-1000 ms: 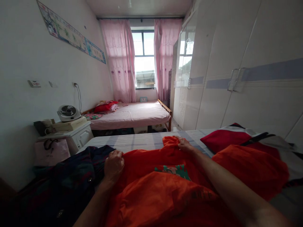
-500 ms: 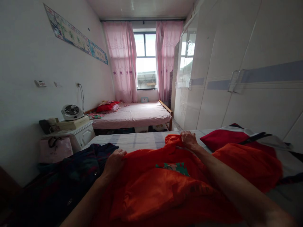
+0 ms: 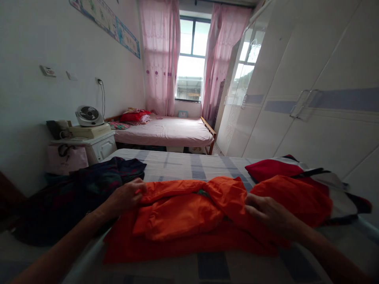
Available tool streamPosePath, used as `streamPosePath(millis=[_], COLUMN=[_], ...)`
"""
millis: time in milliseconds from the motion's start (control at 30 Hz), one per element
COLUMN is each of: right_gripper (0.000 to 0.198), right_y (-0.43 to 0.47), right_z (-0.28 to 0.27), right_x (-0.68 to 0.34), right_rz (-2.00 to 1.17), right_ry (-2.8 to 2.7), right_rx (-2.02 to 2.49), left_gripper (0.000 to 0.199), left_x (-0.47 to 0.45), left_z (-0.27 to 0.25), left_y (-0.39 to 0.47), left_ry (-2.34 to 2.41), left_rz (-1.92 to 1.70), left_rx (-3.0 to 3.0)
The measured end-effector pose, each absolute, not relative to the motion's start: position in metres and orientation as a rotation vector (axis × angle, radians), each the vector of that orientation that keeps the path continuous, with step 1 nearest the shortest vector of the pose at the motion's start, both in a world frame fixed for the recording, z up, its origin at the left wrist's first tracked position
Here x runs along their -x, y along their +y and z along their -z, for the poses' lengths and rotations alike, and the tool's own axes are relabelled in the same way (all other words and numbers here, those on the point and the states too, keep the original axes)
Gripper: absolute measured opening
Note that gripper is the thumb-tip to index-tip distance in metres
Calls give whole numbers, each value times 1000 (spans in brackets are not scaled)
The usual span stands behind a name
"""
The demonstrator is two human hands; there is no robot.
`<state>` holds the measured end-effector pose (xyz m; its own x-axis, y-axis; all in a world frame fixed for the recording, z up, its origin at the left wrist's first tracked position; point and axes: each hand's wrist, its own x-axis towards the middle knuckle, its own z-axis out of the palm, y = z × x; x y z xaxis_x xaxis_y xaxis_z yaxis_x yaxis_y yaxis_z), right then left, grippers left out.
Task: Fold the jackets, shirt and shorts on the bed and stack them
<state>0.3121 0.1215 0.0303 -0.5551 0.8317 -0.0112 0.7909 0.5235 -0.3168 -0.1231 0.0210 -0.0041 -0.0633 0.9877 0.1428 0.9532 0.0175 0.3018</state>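
An orange garment (image 3: 183, 217) lies on the near bed, with its far edge turned over toward me. Only a sliver of its green print shows under the turned part. My left hand (image 3: 130, 193) pinches the garment's far left corner. At the right side, my right hand (image 3: 260, 207) has its fingers closed on the orange cloth. One orange sleeve (image 3: 299, 197) stretches out to the right, past my right hand. A dark patterned garment (image 3: 89, 189) lies beside my left forearm.
A red, white and black garment (image 3: 319, 185) is at the right of the checked sheet (image 3: 174, 163). Behind stands a second bed (image 3: 168, 132) with pink bedding. White wardrobes (image 3: 325, 130) line the right. A fan (image 3: 89, 115) sits on a nightstand (image 3: 103, 146) at left.
Both hands have come closer to me, bringing the garment's far edge over and covering most of the green print. My right hand has moved right and down. The view has tilted downward.
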Motion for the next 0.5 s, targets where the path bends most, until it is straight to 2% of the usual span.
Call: streamPosePath(millis=[133,200,333,400,500], right_gripper=[35,43,41,38,44], right_y=[131,133,135,133,125], right_z=[-10,1,7,-3,-21], right_x=[-305,-305,-313,-321,-333], right_rz=[-115,-72,-344,-525,-780], right_ry=[-2291,-2249,-2280,-2209,-1978], right_rx=[1579,1683,1725,1594,1448], left_gripper=[43,44,31,37,43], left_x=[127,126,121,120,120], left_z=[8,15,17,12,6], left_y=[50,60,66,63,55], left_ry=[2414,2400,2301,2341,2424], left_rz=[-567,-519,-484,-539,-576], left_rx=[-1939,-1932,-1989,-2004,-2038])
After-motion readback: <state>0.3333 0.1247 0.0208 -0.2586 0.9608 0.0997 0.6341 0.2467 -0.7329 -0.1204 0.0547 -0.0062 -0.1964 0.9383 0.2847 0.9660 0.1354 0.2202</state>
